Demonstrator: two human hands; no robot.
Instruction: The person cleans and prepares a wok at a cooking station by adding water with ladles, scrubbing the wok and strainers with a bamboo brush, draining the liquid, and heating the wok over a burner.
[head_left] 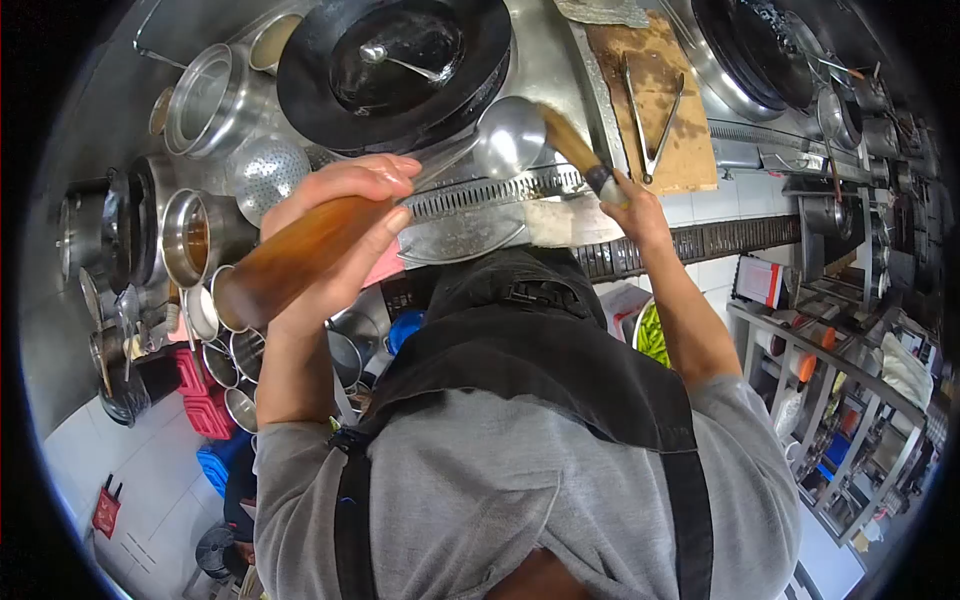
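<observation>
My left hand point(345, 215) is wrapped around the thick wooden handle point(310, 245) of a ladle. Its metal shaft runs up to the right, to a shiny round bowl point(508, 140) just in front of the wok. In my right hand point(637, 212) is a brush point(572, 140) with stiff tan bristles and a dark band. The bristle end meets or overlaps the right edge of the ladle bowl. Behind them sits a black wok point(395, 75) with a metal spoon point(400, 62) lying in it. A whitish folded cloth point(572, 222) lies on the stove's front edge, below the brush.
At left stand a perforated strainer point(268, 175), a lidded steel pot point(207, 100) and a pot of brown liquid point(195, 237). Tongs point(652, 120) rest on a stained board point(690, 150) at right. A second wok point(745, 50) is farther right. Green vegetables point(652, 335) sit low beside me.
</observation>
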